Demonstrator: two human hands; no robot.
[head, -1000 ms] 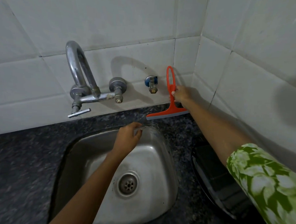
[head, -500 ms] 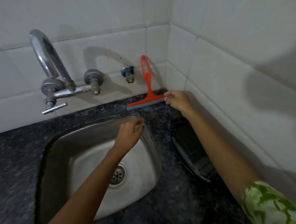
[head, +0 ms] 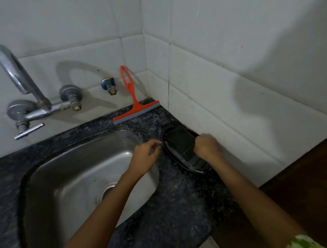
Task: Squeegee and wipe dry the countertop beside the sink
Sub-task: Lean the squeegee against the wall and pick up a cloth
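Head view: the orange squeegee (head: pixel 135 102) leans against the back wall tiles, blade on the dark desk (head: pixel 175 198) behind the sink (head: pixel 79 176), free of both hands. Right hand (head: pixel 206 146) grip curls onto a black tray (head: pixel 180 143); left hand (head: pixel 146 155) grip, loosely curled, touches its rim.

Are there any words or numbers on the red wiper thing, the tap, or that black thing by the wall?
No text can be read anywhere in this view.
Orange squeegee: no words or numbers show.
Tap: plain metal, no marks visible.
Black tray: dark and blurred; any label is too unclear to tell.
Wall tiles: blank.
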